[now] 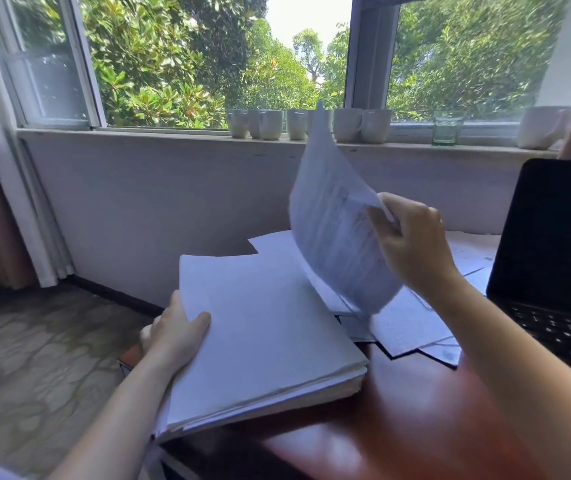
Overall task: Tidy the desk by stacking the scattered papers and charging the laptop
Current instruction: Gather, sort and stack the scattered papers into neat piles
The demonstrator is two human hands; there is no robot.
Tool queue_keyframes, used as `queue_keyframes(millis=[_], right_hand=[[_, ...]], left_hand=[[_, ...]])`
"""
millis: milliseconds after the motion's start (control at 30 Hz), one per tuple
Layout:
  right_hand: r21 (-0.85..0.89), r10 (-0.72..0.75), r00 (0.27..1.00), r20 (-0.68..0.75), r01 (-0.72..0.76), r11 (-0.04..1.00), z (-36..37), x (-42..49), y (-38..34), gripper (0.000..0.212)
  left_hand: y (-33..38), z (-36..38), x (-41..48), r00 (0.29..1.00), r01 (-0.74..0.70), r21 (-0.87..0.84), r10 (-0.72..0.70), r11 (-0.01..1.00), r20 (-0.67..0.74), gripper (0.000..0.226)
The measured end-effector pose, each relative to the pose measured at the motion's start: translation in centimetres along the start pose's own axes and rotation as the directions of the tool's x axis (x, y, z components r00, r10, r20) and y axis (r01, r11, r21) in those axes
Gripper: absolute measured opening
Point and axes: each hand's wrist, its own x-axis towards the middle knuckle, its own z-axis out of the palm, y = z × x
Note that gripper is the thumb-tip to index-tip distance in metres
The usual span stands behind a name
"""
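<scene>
Fingers (382,221) of the right hand (412,244) are pinching one paper sheet (336,220) above the worktop (415,410). The left hand (173,332) is gripping the thick paper stack (263,327). More loose papers (405,323) are lying beside the laptop (554,237), and no charger is showing, so both jobs are looking unfinished.

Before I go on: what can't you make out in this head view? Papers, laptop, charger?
Head view only:
1. the raised sheet is motion-blurred in the right hand; its print is unreadable.
2. the loose papers are partly hidden behind that sheet and the right forearm, so their count is unclear.
3. the laptop is cut off by the right edge; no port or charger shows.
4. the left hand has its fingers hidden under the paper stack it holds.
</scene>
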Motion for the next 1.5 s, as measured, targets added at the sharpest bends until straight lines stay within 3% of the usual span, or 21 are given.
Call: queue_keyframes(millis=[100, 200, 333, 400, 433, 533, 633, 700, 867, 900, 1000, 1133, 1200, 1267, 1333, 1367, 1500], right_hand=[[0.285, 0.043, 0.999, -0.032, -0.032, 0.958, -0.3, 0.4, -0.8, 0.042], [0.530, 0.150, 0.989, -0.001, -0.126, 0.839, 0.0, 0.2, -1.0, 0.035], [0.808, 0.352, 0.922, 0.160, -0.327, 0.490, 0.1, 0.2, -1.3, 0.019], [0.808, 0.437, 0.842, 0.316, -0.481, 0.341, 0.7, 0.1, -1.1, 0.015], [0.777, 0.454, 0.805, 0.381, -0.545, 0.315, 1.1, -0.1, -0.8, 0.018], [0.585, 0.481, 0.675, 0.560, -0.733, 0.347, 3.1, -1.5, 0.5, 0.026], [0.329, 0.508, 0.553, 0.660, -0.821, 0.466, 4.6, -2.9, 1.4, 0.042], [0.201, 0.484, 0.527, 0.699, -0.794, 0.574, 5.1, -3.5, 1.4, 0.046], [0.024, 0.322, 0.476, 0.818, -0.588, 0.809, 4.9, -3.7, 1.2, 0.010], [0.020, 0.304, 0.476, 0.825, -0.563, 0.826, 4.8, -3.7, 1.2, 0.005], [0.014, 0.259, 0.439, 0.860, -0.529, 0.849, 4.5, -3.8, 0.9, 0.024], [-0.058, 0.256, 0.390, 0.885, -0.453, 0.890, 4.6, -3.9, 0.5, 0.022], [-0.129, 0.272, 0.398, 0.876, -0.349, 0.928, 4.6, -3.8, 0.8, 0.026], [-0.233, 0.314, 0.467, 0.827, -0.224, 0.946, 4.4, -3.5, 1.2, 0.014], [-0.414, 0.381, 0.569, 0.729, -0.077, 0.907, 4.2, -3.5, 2.0, 0.030], [-0.486, 0.409, 0.587, 0.699, -0.030, 0.874, 4.2, -3.6, 2.6, 0.037], [-0.590, 0.458, 0.561, 0.690, 0.069, 0.804, 4.6, -4.4, 3.5, 0.022]], left_hand=[[0.2, -0.1, -0.2, 1.000, 0.014, -0.002, -0.014, 1.000, 0.019, 0.054], [0.1, -0.1, -0.1, 1.000, 0.013, 0.002, -0.013, 1.000, -0.006, 0.034], [0.2, -0.1, -0.2, 1.000, 0.015, 0.013, -0.015, 1.000, -0.015, 0.028], [0.4, -0.3, -0.3, 1.000, 0.010, 0.016, -0.010, 1.000, 0.004, 0.032], [0.3, -0.2, -0.2, 1.000, 0.004, 0.013, -0.004, 1.000, 0.017, 0.040], [0.4, -0.3, -0.3, 0.999, 0.016, -0.041, -0.015, 0.999, 0.030, 0.061], [0.6, -0.2, 0.0, 0.997, 0.067, -0.205, -0.060, 0.977, 0.040, 0.079], [0.5, -0.1, 0.3, 0.996, 0.085, -0.268, -0.073, 0.960, 0.054, 0.078], [0.1, -0.3, 0.5, 0.994, 0.092, -0.254, -0.073, 0.963, 0.082, 0.081], [0.2, -0.5, 0.3, 0.993, 0.091, -0.263, -0.068, 0.961, 0.093, 0.080], [0.0, -0.6, 0.5, 0.991, 0.088, -0.252, -0.058, 0.964, 0.124, 0.078], [-0.1, -0.3, 0.6, 0.991, 0.066, -0.108, -0.053, 0.992, 0.126, 0.066], [-0.2, -0.1, 0.7, 0.993, 0.054, -0.063, -0.047, 0.997, 0.113, 0.050], [-0.3, -0.1, 0.7, 0.995, 0.043, -0.042, -0.039, 0.998, 0.091, 0.038], [-0.2, -0.1, 0.6, 0.997, 0.038, -0.018, -0.036, 0.999, 0.071, 0.036], [-0.2, 0.0, 0.6, 0.998, 0.030, -0.009, -0.029, 1.000, 0.063, 0.035], [-0.1, 0.0, 0.4, 0.999, 0.021, 0.011, -0.021, 1.000, 0.045, 0.034]])
